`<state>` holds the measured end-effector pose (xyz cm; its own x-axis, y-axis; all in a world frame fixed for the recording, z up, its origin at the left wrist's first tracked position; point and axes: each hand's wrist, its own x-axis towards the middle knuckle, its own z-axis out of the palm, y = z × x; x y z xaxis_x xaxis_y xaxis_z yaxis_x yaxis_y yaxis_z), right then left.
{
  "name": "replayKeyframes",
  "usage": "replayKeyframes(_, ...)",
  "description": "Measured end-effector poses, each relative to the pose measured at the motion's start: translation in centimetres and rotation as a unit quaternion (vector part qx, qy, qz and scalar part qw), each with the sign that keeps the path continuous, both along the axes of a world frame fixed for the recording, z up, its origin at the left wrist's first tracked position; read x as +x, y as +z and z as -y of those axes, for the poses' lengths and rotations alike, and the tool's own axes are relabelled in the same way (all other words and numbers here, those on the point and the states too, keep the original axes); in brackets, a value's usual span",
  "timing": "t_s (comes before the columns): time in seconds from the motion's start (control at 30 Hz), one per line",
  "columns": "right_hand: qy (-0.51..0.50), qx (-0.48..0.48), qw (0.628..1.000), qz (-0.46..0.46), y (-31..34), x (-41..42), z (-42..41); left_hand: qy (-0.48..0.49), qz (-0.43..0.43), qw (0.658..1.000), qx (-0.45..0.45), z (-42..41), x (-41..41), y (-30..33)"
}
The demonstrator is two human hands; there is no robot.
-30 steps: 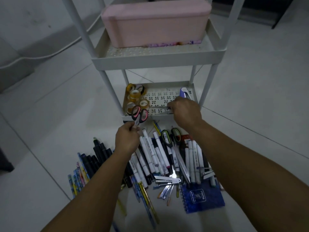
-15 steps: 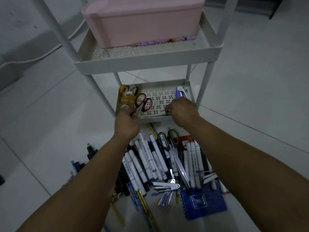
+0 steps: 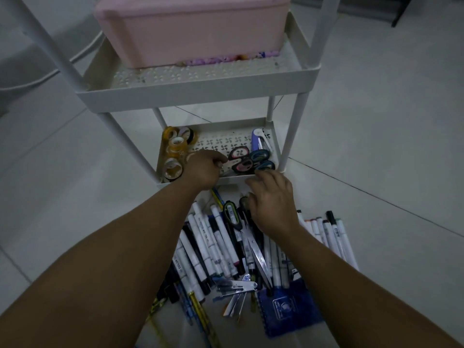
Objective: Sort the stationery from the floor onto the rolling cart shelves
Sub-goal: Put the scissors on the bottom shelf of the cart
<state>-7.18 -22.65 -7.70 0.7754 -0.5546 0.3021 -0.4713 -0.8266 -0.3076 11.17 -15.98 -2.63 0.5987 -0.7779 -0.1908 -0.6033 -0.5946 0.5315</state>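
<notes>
The white rolling cart's bottom shelf [image 3: 273, 136] holds pink-handled scissors [image 3: 238, 159] lying beside teal-handled scissors [image 3: 261, 159]. My left hand [image 3: 203, 169] reaches into that shelf, its fingers pinched on the blade end of the pink scissors. My right hand [image 3: 273, 204] is below the shelf's front edge, fingers spread over the floor pile. It covers one handle of the green-and-black scissors [image 3: 232, 214] there. Many white markers [image 3: 208, 242] lie in the pile under my forearms.
Tape rolls [image 3: 175, 146] fill the shelf's left side, and a purple tool [image 3: 258, 141] lies at its back right. A pink box [image 3: 195, 28] sits on the shelf above. On the floor are a blue notebook [image 3: 283, 305], metal staplers [image 3: 236, 285] and more markers [image 3: 331, 234].
My left hand carried the pink scissors from the floor onto the shelf and slid them right. My right hand left the teal scissors on the shelf and drew back over the pile.
</notes>
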Motion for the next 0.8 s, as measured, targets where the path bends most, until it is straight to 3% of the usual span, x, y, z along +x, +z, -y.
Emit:
replayKeyframes(0.17,-0.002,-0.005,1.0,-0.003,-0.1,-0.4,0.2,-0.038,0.033,0.998,0.046,0.5,0.5,-0.7)
replayKeyframes(0.4,-0.009,0.012,1.0,0.009,0.4,-0.5,-0.2,-0.02,0.026,0.999,0.004,-0.4,0.4,-1.0)
replayKeyframes(0.53,-0.018,0.038,0.999,0.027,0.5,-1.2,-1.2,0.038,0.037,0.994,-0.091,-2.0,-0.9,-0.3)
replayKeyframes(0.63,-0.017,0.111,0.993,0.027,0.6,-1.8,-2.3,0.123,0.02,0.978,-0.165,-3.9,-2.8,0.1)
replayKeyframes(0.7,-0.027,0.165,0.986,-0.007,0.8,-2.3,-3.0,0.168,-0.018,0.97,-0.174,-5.3,-4.6,0.0)
replayKeyframes(0.8,-0.061,0.173,0.98,-0.079,0.8,-3.1,-4.3,0.21,-0.072,0.963,-0.153,-7.7,-7.3,-0.7)
